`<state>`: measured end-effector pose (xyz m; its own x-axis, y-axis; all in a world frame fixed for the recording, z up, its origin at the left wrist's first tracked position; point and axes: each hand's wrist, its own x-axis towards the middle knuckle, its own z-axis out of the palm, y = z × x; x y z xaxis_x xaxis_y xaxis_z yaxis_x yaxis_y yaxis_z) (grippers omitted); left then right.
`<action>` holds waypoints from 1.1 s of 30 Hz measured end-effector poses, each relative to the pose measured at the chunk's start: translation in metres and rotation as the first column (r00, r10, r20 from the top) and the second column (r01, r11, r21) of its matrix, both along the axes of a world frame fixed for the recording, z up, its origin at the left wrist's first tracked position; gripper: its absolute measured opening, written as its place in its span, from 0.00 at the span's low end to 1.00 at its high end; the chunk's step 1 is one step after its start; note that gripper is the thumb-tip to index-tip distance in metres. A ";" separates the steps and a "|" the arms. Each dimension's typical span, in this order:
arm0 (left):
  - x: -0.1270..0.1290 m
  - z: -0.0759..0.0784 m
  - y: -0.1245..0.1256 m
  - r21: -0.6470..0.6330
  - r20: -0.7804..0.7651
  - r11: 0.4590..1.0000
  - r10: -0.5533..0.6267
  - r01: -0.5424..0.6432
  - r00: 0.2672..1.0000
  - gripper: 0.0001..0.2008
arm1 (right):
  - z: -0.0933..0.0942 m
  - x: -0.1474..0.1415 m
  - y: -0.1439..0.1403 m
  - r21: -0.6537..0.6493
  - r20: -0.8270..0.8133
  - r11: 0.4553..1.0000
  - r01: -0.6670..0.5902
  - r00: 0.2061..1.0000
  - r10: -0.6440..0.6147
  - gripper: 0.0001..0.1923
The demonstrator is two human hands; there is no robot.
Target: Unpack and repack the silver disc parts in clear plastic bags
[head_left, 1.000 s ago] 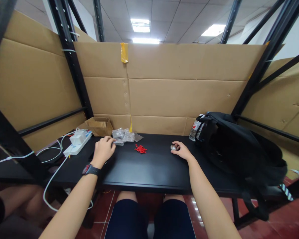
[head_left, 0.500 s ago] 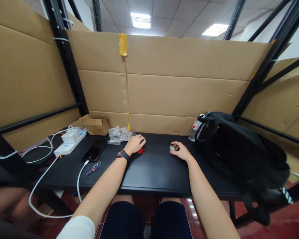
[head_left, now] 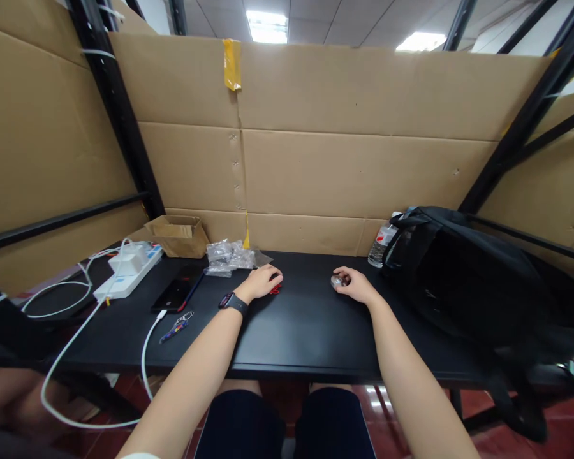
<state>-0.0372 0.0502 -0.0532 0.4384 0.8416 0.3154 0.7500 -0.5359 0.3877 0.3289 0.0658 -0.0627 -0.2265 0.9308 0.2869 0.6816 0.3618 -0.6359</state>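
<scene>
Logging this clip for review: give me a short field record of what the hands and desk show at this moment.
left hand: left hand resting over the small red plastic pieces
right hand: right hand closed on a small silvery round object
surface: black desk
left side: clear plastic bags, black phone, white power strip, open cardboard box
right side: black backpack, clear water bottle

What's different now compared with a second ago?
The left hand left the clear plastic bags and moved right, now covering the small red pieces. The right hand stayed on the small silvery object; the backpack and bottle lie unmoved.
</scene>
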 end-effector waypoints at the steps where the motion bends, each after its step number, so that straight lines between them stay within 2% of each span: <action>1: 0.000 0.000 0.000 -0.007 -0.002 1.000 -0.010 0.010 1.000 0.18 | 0.000 0.000 0.001 0.001 -0.012 1.000 0.007 1.000 -0.007 0.25; 6: 0.000 0.001 -0.001 -0.018 0.001 0.999 -0.039 0.039 0.999 0.18 | -0.005 0.001 0.008 0.041 -0.047 0.998 0.045 0.998 -0.043 0.25; 12: -0.006 -0.003 0.003 -0.013 0.086 0.998 0.057 -0.056 0.995 0.21 | -0.013 0.003 0.016 0.124 -0.048 0.989 0.085 0.996 -0.080 0.26; 15: -0.011 -0.002 0.005 -0.042 0.135 0.997 0.068 -0.063 0.989 0.24 | -0.015 0.004 0.016 0.145 -0.039 0.985 0.094 0.995 -0.090 0.26; 20: -0.024 0.002 0.008 -0.101 0.248 0.994 0.071 -0.048 0.966 0.27 | -0.017 0.006 0.016 0.138 -0.071 0.986 0.092 0.994 -0.083 0.27; 25: -0.040 0.001 0.012 -0.153 0.365 0.985 0.130 -0.078 0.922 0.33 | -0.021 0.008 0.020 0.065 -0.180 0.993 0.096 0.980 -0.083 0.30; 28: -0.047 0.004 0.011 -0.164 0.350 0.981 0.151 -0.098 0.925 0.32 | -0.020 0.008 0.020 0.015 -0.228 0.995 0.095 0.970 -0.089 0.31; 33: -0.051 0.014 0.006 -0.133 0.215 0.982 0.159 -0.132 0.964 0.24 | -0.014 0.006 0.016 -0.031 -0.220 0.996 0.087 0.971 -0.092 0.33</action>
<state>-0.0887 0.0560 -0.0393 0.2380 0.9276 0.2880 0.7033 -0.3691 0.6076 0.3354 0.0819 -0.0772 -0.0750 0.9507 0.3010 0.5521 0.2910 -0.7813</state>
